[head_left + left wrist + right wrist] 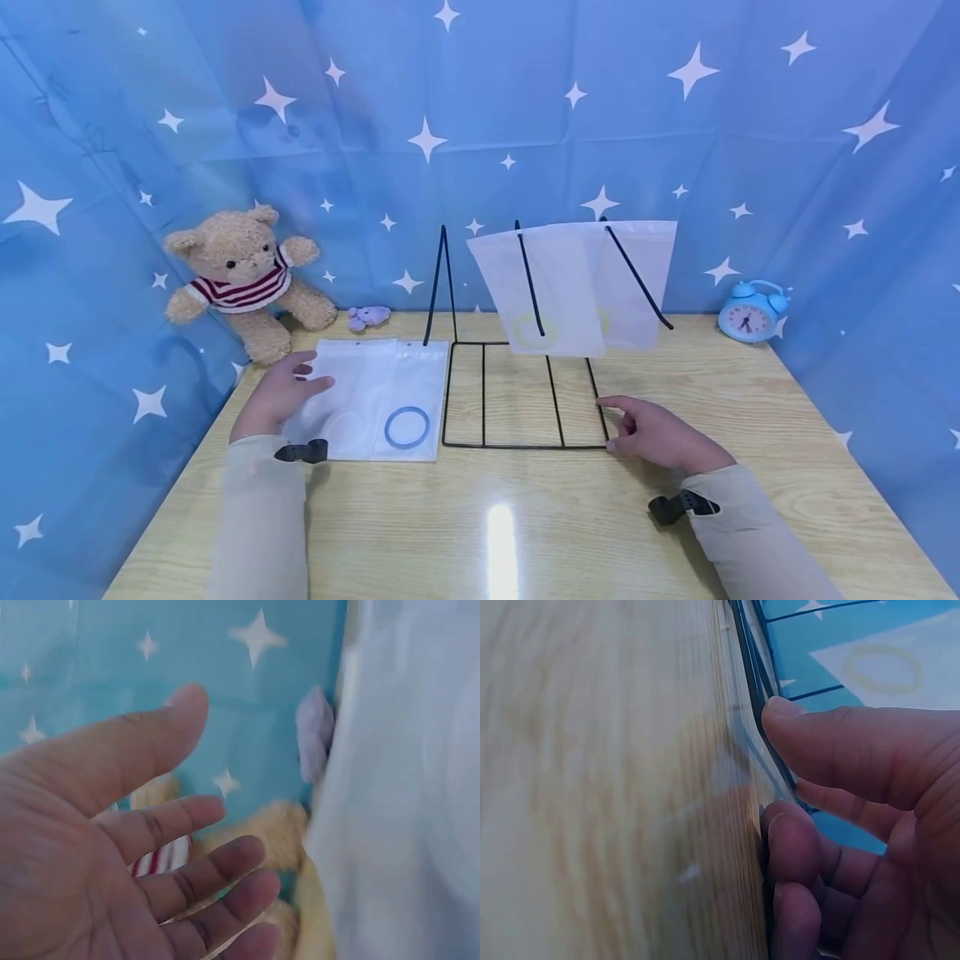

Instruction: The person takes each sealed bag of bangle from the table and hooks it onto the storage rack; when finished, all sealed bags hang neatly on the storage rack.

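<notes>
My left hand is beside the left edge of two overlapping translucent white bags. One bag shows a blue ring; the other shows a faint white ring. In the left wrist view, the palm faces the camera and the fingers are spread, with nothing held. My right hand holds the right front corner of a black wire rack, thumb and index finger at the wire. On the rack's slanting prongs hang two more translucent bags with faint yellow rings.
A teddy bear in a striped shirt leans at the back left, near a small purple toy. At the back right stands a blue alarm clock. Behind the wooden table hangs a blue curtain with white stars.
</notes>
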`<state>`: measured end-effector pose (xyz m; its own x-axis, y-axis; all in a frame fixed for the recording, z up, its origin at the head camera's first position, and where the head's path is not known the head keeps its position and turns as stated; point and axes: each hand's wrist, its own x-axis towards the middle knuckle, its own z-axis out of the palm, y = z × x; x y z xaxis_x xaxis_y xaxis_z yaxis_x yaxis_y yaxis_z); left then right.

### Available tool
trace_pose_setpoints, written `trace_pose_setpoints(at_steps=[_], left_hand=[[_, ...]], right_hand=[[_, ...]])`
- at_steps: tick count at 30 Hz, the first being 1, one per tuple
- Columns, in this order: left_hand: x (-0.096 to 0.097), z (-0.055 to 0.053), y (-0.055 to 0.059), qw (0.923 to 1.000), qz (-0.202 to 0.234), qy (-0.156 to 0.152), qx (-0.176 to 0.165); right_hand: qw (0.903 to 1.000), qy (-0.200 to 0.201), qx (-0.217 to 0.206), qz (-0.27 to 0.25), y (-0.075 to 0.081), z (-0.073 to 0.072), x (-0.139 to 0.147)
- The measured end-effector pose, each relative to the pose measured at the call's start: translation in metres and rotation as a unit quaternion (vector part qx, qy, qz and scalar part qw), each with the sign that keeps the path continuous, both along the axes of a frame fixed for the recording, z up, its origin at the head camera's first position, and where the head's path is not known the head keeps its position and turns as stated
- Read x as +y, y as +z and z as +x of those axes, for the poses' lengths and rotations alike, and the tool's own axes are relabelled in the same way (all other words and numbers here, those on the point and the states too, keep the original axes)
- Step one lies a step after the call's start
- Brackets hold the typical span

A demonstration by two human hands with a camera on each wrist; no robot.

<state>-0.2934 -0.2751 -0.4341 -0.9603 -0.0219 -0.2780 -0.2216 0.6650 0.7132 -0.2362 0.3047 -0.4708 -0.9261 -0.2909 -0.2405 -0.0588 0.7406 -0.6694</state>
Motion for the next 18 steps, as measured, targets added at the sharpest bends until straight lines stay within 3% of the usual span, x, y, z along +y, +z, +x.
trace_pose_setpoints(at_steps=[3, 8, 18], left_hand=[[-0.011, 0.0, -0.008, 0.9989, 0.024, 0.031, -0.026], [-0.019, -0.003, -0.022, 0.9976, 0.019, 0.044, -0.051], [-0.021, -0.005, -0.027, 0.9963, -0.008, 0.028, -0.08]], right_hand=[[1.0, -0.004, 0.0, 0.003, -0.001, 0.0, 0.0], [1.0, -0.007, 0.002, 0.003, -0.003, -0.001, 0.001], [1.0, -0.007, 0.003, 0.005, -0.002, 0.0, -0.001]])
